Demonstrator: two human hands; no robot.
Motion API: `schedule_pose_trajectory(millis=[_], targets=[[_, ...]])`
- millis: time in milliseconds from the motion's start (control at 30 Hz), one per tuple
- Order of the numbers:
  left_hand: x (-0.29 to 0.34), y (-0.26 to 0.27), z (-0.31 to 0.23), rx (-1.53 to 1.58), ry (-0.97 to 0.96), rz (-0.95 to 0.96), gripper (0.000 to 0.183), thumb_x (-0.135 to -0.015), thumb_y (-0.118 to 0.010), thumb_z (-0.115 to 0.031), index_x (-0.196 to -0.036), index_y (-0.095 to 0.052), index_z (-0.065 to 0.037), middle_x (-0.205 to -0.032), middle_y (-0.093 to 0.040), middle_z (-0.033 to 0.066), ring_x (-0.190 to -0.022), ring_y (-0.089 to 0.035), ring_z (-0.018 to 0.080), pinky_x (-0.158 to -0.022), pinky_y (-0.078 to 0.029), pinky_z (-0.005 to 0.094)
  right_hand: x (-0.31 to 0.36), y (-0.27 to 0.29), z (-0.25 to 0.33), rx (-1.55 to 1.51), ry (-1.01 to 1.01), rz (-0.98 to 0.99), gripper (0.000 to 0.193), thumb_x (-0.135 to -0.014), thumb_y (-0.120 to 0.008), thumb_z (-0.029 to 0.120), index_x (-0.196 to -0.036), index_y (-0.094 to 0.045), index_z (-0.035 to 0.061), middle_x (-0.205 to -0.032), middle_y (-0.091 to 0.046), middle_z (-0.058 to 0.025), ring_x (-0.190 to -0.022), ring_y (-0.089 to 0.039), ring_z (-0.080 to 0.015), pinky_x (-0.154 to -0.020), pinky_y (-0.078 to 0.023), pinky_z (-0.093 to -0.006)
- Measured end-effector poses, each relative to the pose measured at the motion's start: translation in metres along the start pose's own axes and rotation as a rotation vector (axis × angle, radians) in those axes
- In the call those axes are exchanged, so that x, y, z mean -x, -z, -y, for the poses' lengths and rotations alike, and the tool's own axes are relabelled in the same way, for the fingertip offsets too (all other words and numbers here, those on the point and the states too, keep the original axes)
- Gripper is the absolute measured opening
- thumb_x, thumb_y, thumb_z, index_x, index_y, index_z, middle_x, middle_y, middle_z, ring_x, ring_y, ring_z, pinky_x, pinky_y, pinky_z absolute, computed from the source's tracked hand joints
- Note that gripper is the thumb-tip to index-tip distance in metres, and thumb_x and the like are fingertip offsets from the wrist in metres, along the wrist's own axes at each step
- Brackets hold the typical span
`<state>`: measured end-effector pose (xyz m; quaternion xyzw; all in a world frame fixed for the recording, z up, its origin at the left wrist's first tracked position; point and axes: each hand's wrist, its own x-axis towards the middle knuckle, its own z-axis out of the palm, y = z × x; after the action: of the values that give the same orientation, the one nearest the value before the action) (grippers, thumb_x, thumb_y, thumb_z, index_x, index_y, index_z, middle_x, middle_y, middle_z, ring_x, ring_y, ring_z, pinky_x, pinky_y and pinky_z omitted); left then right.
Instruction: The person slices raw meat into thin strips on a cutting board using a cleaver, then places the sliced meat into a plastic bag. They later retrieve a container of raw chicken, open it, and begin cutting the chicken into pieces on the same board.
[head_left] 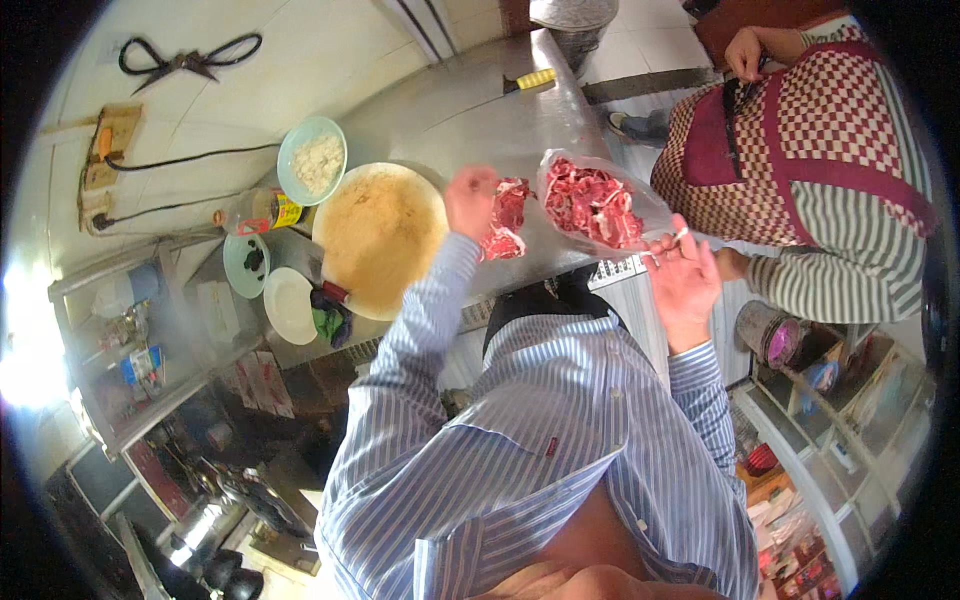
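Note:
My left hand [470, 203] is closed at the side of a piece of raw red meat [507, 218] streaked with white fat, above the metal counter; its fingertips are partly blurred. To the right lies a clear plastic bag [655, 212] with several chunks of raw meat [592, 203] in it. My right hand [684, 285], palm up, has its thumb and fingers at the bag's near right edge and grips the plastic there. Left of my left hand stands a wide round pan [380, 240] of light brown, crumbly or grainy stuff.
A yellow-handled knife [530, 81] lies on the metal counter [450, 115]. Bowls stand at the left: a pale green bowl [335, 132] with white stuff, a smaller green bowl [238, 270] and a white bowl [291, 307]. A person in a checked apron [780, 140] stands close at right.

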<state>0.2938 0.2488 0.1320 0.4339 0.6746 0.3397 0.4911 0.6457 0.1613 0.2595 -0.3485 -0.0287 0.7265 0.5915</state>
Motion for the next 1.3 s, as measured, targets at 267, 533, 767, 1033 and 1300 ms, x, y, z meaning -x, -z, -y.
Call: schedule_pose_trajectory(millis=[267,533,767,1033,1300], targets=[[-0.013,-0.029,0.053,-1.286,-0.432,0.581,0.110,-0.066,-0.092,-0.046,-0.159,-0.036,-0.028,-0.165,-0.029,0.0112,-0.151,-0.022,0.0452,-0.119,-0.025,0.0641,-0.021,-0.010,0.010,0.008,-0.039,-0.036,0.061,-0.100,-0.055,0.044,-0.144,-0.052,0.0018,-0.106,-0.059,-0.0083,-0.104,-0.055,-0.0253,-0.104,-0.041,-0.0435],[-0.011,-0.007,0.095,-1.251,-0.521,0.788,0.060,-0.078,-0.082,-0.028,-0.133,-0.059,-0.026,-0.155,-0.043,0.0086,-0.131,-0.052,0.0393,-0.101,-0.051,0.0544,-0.019,-0.016,0.003,0.022,-0.077,-0.007,0.061,-0.099,-0.056,0.043,-0.145,-0.051,0.0027,-0.107,-0.058,-0.0075,-0.106,-0.054,-0.0249,-0.107,-0.041,-0.0451],[0.004,0.007,0.063,-0.570,-0.356,0.243,0.032,-0.076,-0.073,-0.006,-0.107,-0.069,-0.012,-0.125,-0.065,0.0118,-0.108,-0.068,0.0290,-0.092,-0.057,0.0417,-0.014,-0.004,0.001,0.029,-0.088,-0.027,0.059,-0.098,-0.057,0.041,-0.143,-0.054,0.0027,-0.107,-0.060,-0.0076,-0.106,-0.057,-0.0248,-0.106,-0.043,-0.0452],[0.049,-0.039,-0.109,-0.036,-0.733,0.112,0.036,-0.073,-0.075,0.003,-0.107,-0.068,-0.007,-0.128,-0.063,0.0149,-0.111,-0.068,0.0321,-0.092,-0.058,0.0426,-0.017,-0.002,-0.001,0.040,-0.085,-0.054,0.057,-0.101,-0.054,0.040,-0.145,-0.054,0.0028,-0.105,-0.060,-0.0067,-0.106,-0.057,-0.0243,-0.112,-0.041,-0.0474],[0.026,-0.102,-0.103,-0.293,-0.796,0.187,0.035,-0.082,-0.074,-0.012,-0.117,-0.071,-0.013,-0.113,-0.069,0.0127,-0.103,-0.069,0.0328,-0.088,-0.057,0.0426,-0.011,0.002,-0.004,0.048,-0.037,0.024,0.057,-0.101,-0.054,0.037,-0.145,-0.052,0.0007,-0.104,-0.061,-0.0076,-0.105,-0.058,-0.0248,-0.111,-0.041,-0.0480]])
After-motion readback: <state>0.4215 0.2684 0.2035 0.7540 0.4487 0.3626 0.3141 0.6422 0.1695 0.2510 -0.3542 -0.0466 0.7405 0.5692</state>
